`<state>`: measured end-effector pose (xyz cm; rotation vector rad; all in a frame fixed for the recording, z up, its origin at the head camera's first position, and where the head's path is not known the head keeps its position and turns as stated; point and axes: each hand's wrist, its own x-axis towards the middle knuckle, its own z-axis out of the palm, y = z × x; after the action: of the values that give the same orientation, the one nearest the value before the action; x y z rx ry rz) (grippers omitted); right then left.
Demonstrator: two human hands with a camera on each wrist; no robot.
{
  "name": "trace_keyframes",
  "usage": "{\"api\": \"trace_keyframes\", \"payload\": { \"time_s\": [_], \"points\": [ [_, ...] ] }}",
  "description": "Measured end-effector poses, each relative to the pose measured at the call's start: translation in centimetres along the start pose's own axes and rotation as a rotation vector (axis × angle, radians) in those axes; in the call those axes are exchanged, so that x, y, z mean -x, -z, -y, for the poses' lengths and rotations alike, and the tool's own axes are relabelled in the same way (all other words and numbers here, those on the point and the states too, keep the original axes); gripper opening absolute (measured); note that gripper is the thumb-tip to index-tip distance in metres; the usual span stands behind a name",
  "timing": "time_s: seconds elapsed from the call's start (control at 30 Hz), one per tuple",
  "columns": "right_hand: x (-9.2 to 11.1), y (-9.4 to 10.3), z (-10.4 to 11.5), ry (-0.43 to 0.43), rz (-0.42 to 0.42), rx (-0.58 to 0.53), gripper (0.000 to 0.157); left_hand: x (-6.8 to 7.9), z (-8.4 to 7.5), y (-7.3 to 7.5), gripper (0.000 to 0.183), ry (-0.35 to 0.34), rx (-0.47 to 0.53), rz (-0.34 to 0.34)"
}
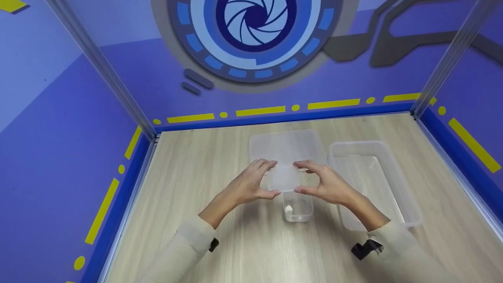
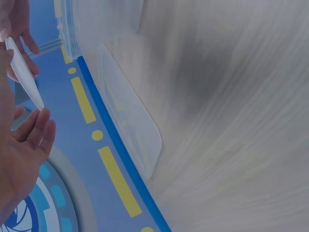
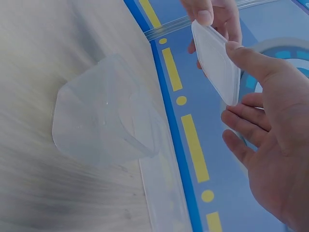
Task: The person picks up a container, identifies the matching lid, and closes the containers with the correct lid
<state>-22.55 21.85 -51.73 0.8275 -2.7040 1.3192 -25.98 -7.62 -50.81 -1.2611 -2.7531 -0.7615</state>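
A small translucent white square lid [image 1: 283, 177] is held up above the table between my two hands. My left hand [image 1: 251, 181] grips its left side with thumb at the near corner and fingers at the far one. On the opposite side, my right hand [image 1: 328, 184] pinches the matching corners. Seen from the right wrist, the lid [image 3: 217, 65] is tilted, its edge between thumb and fingertips. Below and just behind the lid in the head view stands a small clear square container [image 1: 300, 214] without a cover, partly hidden; it shows larger in the right wrist view [image 3: 91, 121].
A large rectangular clear container [image 1: 397, 188] stands uncovered on the right of the wooden table [image 1: 188, 165]. Behind my hands a large flat translucent lid [image 1: 285, 143] lies on the tabletop. Blue printed panels [image 1: 267, 94] wall the table at the back and sides.
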Motion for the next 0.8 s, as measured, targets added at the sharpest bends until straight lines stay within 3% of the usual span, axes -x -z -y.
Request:
{"api": "trace_keyframes", "payload": {
  "time_s": [0.33, 0.53, 0.8],
  "points": [
    [0.8, 0.7, -0.7, -0.027, -0.046, -0.127, 0.069, -0.9, -0.6, -0.4, 0.082, 0.013, 0.133, -0.023],
    [0.9, 0.9, -0.9, -0.053, -0.071, -0.215, 0.066, -1.2, -0.6, -0.9, 0.066, -0.028, 0.22, -0.083],
    [1.1, 0.9, -1.2, -0.063, -0.09, -0.228, 0.059, -1.5, -0.5, -1.3, 0.047, -0.053, 0.223, -0.139]
  ]
}}
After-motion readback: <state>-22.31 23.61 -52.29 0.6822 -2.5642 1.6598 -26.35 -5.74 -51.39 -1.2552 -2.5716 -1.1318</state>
